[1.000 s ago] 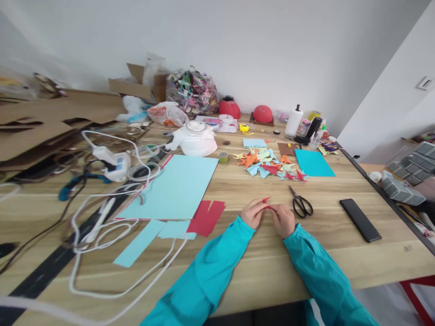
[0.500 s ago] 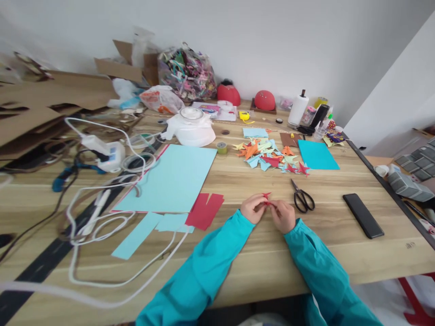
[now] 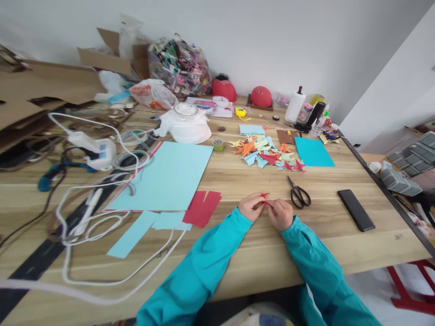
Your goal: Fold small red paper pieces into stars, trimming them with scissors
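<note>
Low over the wooden table, my left hand and my right hand meet, both pinching one small folded red paper. Its pointed tip sticks up between the fingertips; the rest is hidden by them. Black-handled scissors lie just right of my right hand. Beyond my hands is a pile of folded paper pieces in orange, blue, yellow and red. Left of my left hand are cut red paper pieces, partly over light blue paper strips.
A large light blue sheet lies on the left, beside a looping white cable and a power strip. A black phone is on the right, a turquoise sheet farther back. Along the wall stands a bag of colourful bits.
The camera view has shifted slightly. Both hands stay together, pinching the red paper, with only small finger movement. Nothing on the table has visibly been moved.
</note>
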`<act>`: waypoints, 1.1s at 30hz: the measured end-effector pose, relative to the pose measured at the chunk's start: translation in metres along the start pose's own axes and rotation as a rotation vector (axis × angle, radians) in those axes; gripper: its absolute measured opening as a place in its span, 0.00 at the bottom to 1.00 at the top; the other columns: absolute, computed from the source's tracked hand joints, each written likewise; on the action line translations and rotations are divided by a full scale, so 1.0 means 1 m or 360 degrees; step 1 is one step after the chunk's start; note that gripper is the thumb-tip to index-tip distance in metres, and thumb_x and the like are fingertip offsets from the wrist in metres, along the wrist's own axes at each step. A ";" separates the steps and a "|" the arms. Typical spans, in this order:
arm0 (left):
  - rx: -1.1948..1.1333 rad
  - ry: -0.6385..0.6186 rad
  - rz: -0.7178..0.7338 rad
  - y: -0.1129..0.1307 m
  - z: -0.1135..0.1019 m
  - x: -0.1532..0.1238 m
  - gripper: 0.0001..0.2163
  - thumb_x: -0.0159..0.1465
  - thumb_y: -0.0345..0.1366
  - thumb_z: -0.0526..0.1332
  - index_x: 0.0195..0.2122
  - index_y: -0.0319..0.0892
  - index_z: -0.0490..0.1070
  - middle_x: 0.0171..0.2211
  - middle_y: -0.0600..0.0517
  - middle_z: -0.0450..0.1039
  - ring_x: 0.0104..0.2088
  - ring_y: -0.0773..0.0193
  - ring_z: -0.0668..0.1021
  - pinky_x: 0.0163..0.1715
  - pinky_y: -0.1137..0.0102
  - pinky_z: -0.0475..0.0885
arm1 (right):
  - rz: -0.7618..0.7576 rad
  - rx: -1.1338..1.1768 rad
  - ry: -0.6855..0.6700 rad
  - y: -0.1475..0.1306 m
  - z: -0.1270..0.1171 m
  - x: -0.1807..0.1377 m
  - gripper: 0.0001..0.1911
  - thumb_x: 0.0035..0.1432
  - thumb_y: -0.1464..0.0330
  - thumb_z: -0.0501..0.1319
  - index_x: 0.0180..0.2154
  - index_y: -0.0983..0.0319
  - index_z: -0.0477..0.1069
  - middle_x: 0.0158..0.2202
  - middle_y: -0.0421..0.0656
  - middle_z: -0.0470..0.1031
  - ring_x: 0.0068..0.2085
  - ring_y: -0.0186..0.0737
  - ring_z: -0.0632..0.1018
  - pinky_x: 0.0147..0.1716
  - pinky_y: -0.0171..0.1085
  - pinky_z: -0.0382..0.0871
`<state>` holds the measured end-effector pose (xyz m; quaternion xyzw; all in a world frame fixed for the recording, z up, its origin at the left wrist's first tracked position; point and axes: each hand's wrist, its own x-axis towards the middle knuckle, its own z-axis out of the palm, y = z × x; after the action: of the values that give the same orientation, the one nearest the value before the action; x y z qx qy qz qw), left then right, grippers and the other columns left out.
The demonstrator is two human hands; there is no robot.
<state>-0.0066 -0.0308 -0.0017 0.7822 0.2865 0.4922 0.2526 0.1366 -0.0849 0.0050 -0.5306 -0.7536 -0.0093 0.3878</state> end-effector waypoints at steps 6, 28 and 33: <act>-0.0014 -0.0024 0.0029 0.002 0.001 0.001 0.05 0.54 0.30 0.57 0.31 0.42 0.72 0.35 0.45 0.75 0.37 0.62 0.76 0.38 0.67 0.73 | -0.0046 -0.0069 -0.0081 0.003 -0.013 -0.001 0.11 0.54 0.72 0.53 0.38 0.60 0.71 0.33 0.46 0.75 0.36 0.40 0.74 0.36 0.38 0.67; -0.0106 0.0056 -0.0020 0.013 -0.005 0.006 0.07 0.57 0.27 0.53 0.28 0.42 0.70 0.34 0.46 0.74 0.41 0.63 0.75 0.40 0.68 0.71 | 0.1683 0.2230 -0.0190 -0.043 -0.067 -0.030 0.23 0.43 0.65 0.65 0.43 0.59 0.65 0.24 0.37 0.64 0.19 0.27 0.63 0.15 0.28 0.57; -0.0162 0.0015 -0.0027 0.015 -0.006 0.005 0.08 0.56 0.26 0.53 0.28 0.42 0.70 0.33 0.47 0.74 0.43 0.63 0.74 0.41 0.68 0.71 | 0.1807 0.2619 -0.0267 -0.079 -0.063 -0.056 0.24 0.44 0.64 0.65 0.45 0.56 0.64 0.29 0.39 0.65 0.14 0.20 0.50 0.07 0.24 0.40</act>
<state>-0.0075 -0.0377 0.0140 0.7636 0.2690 0.5075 0.2948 0.1165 -0.1905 0.0475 -0.3775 -0.1858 0.7386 0.5268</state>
